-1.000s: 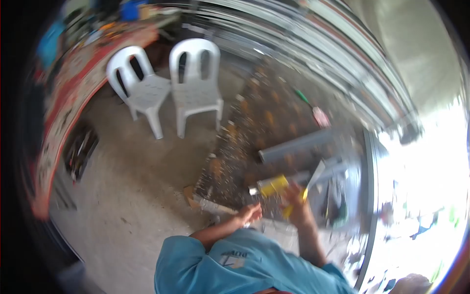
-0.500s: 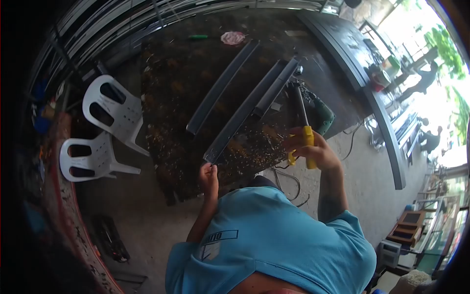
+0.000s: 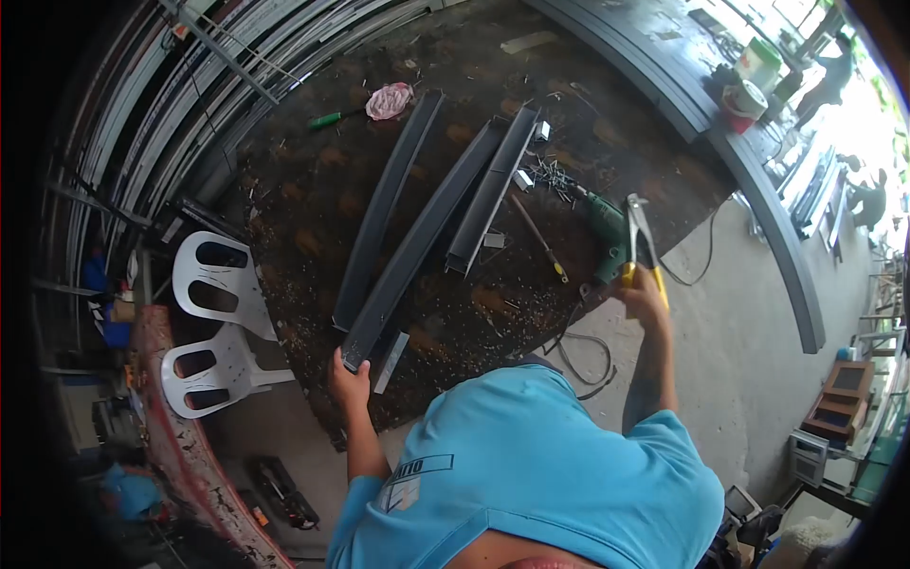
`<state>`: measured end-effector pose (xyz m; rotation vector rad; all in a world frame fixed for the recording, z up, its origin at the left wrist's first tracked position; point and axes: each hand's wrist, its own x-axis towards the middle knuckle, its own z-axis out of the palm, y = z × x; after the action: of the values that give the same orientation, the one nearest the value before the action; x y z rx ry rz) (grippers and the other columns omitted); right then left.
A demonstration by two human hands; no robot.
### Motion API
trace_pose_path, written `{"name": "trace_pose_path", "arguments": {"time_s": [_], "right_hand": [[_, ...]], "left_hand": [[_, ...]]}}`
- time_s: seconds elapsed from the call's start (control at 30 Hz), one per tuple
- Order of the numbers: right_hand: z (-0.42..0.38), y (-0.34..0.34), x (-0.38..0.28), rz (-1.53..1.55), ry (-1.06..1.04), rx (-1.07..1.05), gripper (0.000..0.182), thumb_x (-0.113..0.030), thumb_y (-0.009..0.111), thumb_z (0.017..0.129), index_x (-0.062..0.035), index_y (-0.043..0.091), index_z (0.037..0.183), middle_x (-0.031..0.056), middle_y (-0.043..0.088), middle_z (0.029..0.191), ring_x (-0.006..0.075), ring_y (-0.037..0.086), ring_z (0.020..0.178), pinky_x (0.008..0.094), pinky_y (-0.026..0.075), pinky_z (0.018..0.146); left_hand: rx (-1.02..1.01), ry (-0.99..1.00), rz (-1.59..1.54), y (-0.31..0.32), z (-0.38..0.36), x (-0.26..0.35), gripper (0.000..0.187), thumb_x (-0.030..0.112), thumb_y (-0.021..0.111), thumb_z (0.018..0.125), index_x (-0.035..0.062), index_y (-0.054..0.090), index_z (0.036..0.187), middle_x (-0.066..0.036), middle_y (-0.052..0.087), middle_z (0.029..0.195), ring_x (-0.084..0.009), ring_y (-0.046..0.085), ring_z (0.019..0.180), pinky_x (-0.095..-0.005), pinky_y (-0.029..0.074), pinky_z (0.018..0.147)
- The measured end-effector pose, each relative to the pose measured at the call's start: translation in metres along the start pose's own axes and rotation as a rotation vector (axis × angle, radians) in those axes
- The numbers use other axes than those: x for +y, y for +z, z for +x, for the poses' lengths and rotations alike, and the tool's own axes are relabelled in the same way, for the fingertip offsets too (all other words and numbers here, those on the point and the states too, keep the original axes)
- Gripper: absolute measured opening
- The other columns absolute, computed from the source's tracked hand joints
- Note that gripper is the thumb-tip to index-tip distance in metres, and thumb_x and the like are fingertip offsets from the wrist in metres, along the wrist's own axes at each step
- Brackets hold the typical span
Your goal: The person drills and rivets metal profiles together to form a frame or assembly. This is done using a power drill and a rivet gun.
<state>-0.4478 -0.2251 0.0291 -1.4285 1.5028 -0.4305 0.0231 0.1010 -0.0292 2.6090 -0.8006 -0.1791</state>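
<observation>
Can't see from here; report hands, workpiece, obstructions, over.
Left hand gripping end of long dark-grey metal channel. Right hand holding yellow-handled metal snips. Channel extends over dark, chip-strewn tabletop. Green power drill near snips, possible obstruction.

Snips (image 3: 647, 248) swung outward, left hand (image 3: 351, 384) at the dark channel (image 3: 431, 228).
Your right hand (image 3: 646, 302) has carried them from over the table (image 3: 630, 114) to the drill's (image 3: 607, 228) outer side; your left, apart from the channel a second ago, now grasps its near end.
</observation>
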Motion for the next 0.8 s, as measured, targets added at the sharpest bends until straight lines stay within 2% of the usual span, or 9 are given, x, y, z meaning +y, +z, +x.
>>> {"name": "trace_pose_path", "arguments": {"time_s": [0.13,0.2,0.3,0.37,0.47,0.53,0.6,0.67,0.8], "right_hand": [[0.078,-0.032,0.034,-0.271,0.047,0.103,0.032,-0.015,0.072,0.066,-0.0022,0.061,0.093,0.0149,0.067,0.085,0.0269,0.066,0.078,0.0391,0.051,0.064],[0.098,-0.044,0.023,-0.331,0.070,0.123,0.036,-0.015,0.075,0.067,-0.0032,0.063,0.099,0.0175,0.068,0.093,0.0321,0.065,0.088,0.0414,0.050,0.076],[0.119,-0.026,0.014,-0.513,-0.318,0.521,0.052,-0.017,0.076,0.071,-0.0077,0.061,0.120,0.0173,0.066,0.106,0.0343,0.062,0.103,0.0411,0.049,0.087],[0.128,0.006,-0.023,-0.235,-0.420,0.533,0.034,-0.018,0.072,0.078,-0.0078,0.067,0.109,0.0147,0.068,0.103,0.0306,0.065,0.097,0.0385,0.051,0.084],[0.132,0.082,-0.068,0.060,-0.347,0.189,0.026,-0.020,0.070,0.082,-0.0062,0.070,0.104,0.0135,0.071,0.087,0.0256,0.069,0.081,0.0347,0.054,0.076],[0.142,0.135,-0.077,0.020,-0.373,0.050,0.046,-0.028,0.071,0.080,-0.0074,0.061,0.121,0.0164,0.070,0.088,0.0272,0.069,0.082,0.0367,0.054,0.076],[0.157,0.183,-0.080,-0.045,-0.295,0.043,0.074,-0.036,0.073,0.077,0.0024,0.043,0.133,0.0251,0.067,0.089,0.0411,0.066,0.088,0.0447,0.052,0.080],[0.163,0.218,-0.084,-0.099,-0.345,0.209,0.073,-0.033,0.071,0.078,0.0082,0.040,0.129,0.0312,0.065,0.091,0.0470,0.063,0.091,0.0489,0.051,0.082],[0.180,0.232,-0.090,-0.109,-0.224,0.043,0.049,-0.021,0.057,0.079,0.0113,0.044,0.113,0.0365,0.062,0.093,0.0503,0.061,0.091,0.0518,0.049,0.085]], "left_hand": [[-0.246,-0.114,0.051,0.012,0.023,-0.011,0.074,0.022,0.085,0.063,0.0040,0.052,0.126,-0.020,0.059,0.118,-0.0382,0.055,0.113,-0.0444,0.044,0.096],[-0.259,-0.044,0.146,0.015,0.018,-0.007,0.074,0.026,0.087,0.060,0.0041,0.053,0.122,-0.020,0.061,0.116,-0.0380,0.056,0.110,-0.0447,0.045,0.095],[-0.111,-0.045,0.082,0.015,0.009,0.012,0.079,0.033,0.086,0.060,0.0056,0.050,0.125,-0.021,0.054,0.123,-0.0395,0.050,0.116,-0.0471,0.041,0.099],[-0.093,0.012,0.085,0.017,0.009,0.015,0.081,0.036,0.085,0.061,0.0066,0.049,0.128,-0.022,0.053,0.125,-0.0391,0.049,0.118,-0.0475,0.040,0.099],[-0.125,-0.026,0.119,0.029,0.005,0.024,0.079,0.038,0.084,0.063,0.0067,0.050,0.127,-0.022,0.054,0.122,-0.0394,0.051,0.114,-0.0473,0.041,0.097],[-0.062,-0.050,0.113,0.036,0.006,0.030,0.070,0.039,0.083,0.064,0.0066,0.055,0.119,-0.020,0.058,0.113,-0.0399,0.054,0.107,-0.0474,0.044,0.092],[0.008,-0.060,0.107,0.043,0.004,0.031,0.062,0.042,0.083,0.064,0.0060,0.060,0.109,-0.019,0.060,0.103,-0.0398,0.057,0.099,-0.0475,0.046,0.086],[0.075,-0.043,0.126,0.049,0.000,0.044,0.059,0.045,0.083,0.064,0.0063,0.063,0.103,-0.017,0.062,0.099,-0.0386,0.059,0.095,-0.0472,0.047,0.082],[0.081,-0.018,0.141,0.058,-0.002,0.073,0.060,0.051,0.081,0.063,0.0055,0.064,0.098,-0.017,0.063,0.094,-0.0383,0.060,0.092,-0.0472,0.047,0.080]]}}
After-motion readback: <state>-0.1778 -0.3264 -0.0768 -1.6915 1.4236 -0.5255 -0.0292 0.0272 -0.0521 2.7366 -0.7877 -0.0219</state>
